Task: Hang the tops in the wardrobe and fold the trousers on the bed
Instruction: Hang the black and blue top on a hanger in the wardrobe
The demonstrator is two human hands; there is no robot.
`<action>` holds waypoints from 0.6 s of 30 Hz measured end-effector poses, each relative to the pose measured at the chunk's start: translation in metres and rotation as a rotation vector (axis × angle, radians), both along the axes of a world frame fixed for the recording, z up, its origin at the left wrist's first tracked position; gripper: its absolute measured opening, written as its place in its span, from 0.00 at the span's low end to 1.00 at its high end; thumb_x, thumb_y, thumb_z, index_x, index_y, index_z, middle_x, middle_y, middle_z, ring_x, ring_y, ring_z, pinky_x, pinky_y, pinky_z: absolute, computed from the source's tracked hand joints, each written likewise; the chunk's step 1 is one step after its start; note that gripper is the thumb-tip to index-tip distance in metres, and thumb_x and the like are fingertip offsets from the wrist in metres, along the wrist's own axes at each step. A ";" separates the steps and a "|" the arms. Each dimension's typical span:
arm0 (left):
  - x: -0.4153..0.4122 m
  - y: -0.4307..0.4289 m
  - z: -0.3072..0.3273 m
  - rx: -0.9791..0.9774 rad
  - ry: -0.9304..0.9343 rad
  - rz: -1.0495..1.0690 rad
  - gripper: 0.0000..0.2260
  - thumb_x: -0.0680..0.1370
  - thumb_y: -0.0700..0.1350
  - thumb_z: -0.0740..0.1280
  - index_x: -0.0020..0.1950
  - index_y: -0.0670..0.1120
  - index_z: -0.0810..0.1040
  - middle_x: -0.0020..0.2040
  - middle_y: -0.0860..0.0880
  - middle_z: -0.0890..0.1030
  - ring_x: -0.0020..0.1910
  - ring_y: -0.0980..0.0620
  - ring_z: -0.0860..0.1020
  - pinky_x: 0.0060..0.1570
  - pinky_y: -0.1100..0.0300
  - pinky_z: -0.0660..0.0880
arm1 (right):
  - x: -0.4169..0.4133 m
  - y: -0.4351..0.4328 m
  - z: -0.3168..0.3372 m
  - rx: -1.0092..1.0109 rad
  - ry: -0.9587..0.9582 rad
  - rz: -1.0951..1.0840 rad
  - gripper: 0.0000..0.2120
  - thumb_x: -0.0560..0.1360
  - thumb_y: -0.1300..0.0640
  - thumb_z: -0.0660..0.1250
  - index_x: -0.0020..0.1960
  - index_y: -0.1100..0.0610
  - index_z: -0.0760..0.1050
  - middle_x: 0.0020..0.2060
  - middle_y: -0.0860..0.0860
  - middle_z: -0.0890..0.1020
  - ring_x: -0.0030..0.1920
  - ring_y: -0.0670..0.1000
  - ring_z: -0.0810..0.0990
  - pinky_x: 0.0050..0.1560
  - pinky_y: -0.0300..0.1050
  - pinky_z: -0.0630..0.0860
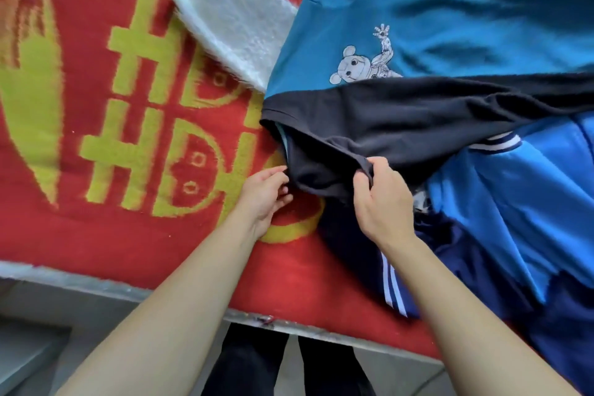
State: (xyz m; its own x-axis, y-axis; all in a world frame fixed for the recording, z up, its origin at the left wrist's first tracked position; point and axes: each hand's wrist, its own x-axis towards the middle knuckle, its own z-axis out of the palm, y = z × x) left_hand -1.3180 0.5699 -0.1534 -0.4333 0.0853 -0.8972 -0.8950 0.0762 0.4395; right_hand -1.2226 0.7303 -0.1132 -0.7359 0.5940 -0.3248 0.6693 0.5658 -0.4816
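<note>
- Blanket (pixel 96 235): one, red with yellow-green lettering, covered the bed from the left edge to under the clothes. Grey floor (pixel 32 347) showed below its near edge.
- One white fluffy cloth (pixel 231 32) lay on the blanket at upper centre, with its right side tucked under the clothes.
- One teal top (pixel 369 10) with a small bear print lay spread to the right of the fluffy cloth, at the far side of the heap.
- One black garment (pixel 401 116) stretched across the teal top's near edge and ran off to the right. Whether it was a top or trousers could not be told.
- Two bare hands worked at the black garment's near end, close together but apart.
- The left hand (pixel 265 194) had its fingers curled in, and the fingertips pinched the garment's left edge just above the blanket.
- The right hand (pixel 382 202) was closed tight, with its fingers and thumb bunching a fold of the same garment's hem.
- One blue jacket (pixel 514 196), bright, with a white-striped band at its top, lay to the right of the hands and partly under the black garment.
- One navy garment (pixel 466 267) with white side stripes lay nearest, beneath the right forearm and the blue jacket.
</note>
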 end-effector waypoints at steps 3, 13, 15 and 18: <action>0.008 -0.031 -0.003 -0.018 -0.043 0.040 0.11 0.77 0.31 0.60 0.50 0.42 0.79 0.34 0.49 0.74 0.32 0.56 0.71 0.45 0.57 0.77 | -0.001 -0.017 0.010 -0.067 0.034 -0.035 0.09 0.82 0.49 0.61 0.54 0.54 0.73 0.38 0.57 0.82 0.44 0.65 0.79 0.40 0.50 0.63; 0.034 -0.087 -0.019 -0.220 0.017 0.136 0.13 0.76 0.30 0.56 0.42 0.43 0.77 0.42 0.42 0.79 0.45 0.45 0.77 0.50 0.51 0.75 | 0.078 -0.142 -0.020 -0.611 -0.444 0.426 0.18 0.81 0.52 0.58 0.70 0.50 0.68 0.60 0.56 0.82 0.60 0.62 0.77 0.55 0.50 0.72; 0.045 -0.104 -0.019 -0.310 0.011 0.159 0.11 0.76 0.33 0.58 0.42 0.44 0.77 0.39 0.45 0.78 0.41 0.47 0.76 0.42 0.56 0.74 | 0.083 -0.155 -0.015 -0.686 -0.491 0.450 0.19 0.79 0.51 0.59 0.71 0.47 0.67 0.62 0.55 0.81 0.62 0.60 0.77 0.58 0.48 0.73; 0.053 -0.132 -0.005 -0.395 -0.045 0.347 0.10 0.78 0.38 0.59 0.37 0.45 0.73 0.35 0.47 0.76 0.38 0.49 0.74 0.34 0.60 0.70 | 0.081 -0.152 -0.004 -0.723 -0.552 0.488 0.24 0.77 0.44 0.60 0.72 0.38 0.63 0.60 0.50 0.82 0.60 0.55 0.79 0.59 0.45 0.73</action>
State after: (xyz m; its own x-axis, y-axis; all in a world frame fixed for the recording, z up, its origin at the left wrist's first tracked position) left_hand -1.2646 0.4380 -0.1588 -0.3363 -0.4051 -0.8501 -0.9143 -0.0758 0.3978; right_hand -1.1419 0.5779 -0.1176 -0.4846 -0.2012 -0.8513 0.6755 0.5323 -0.5103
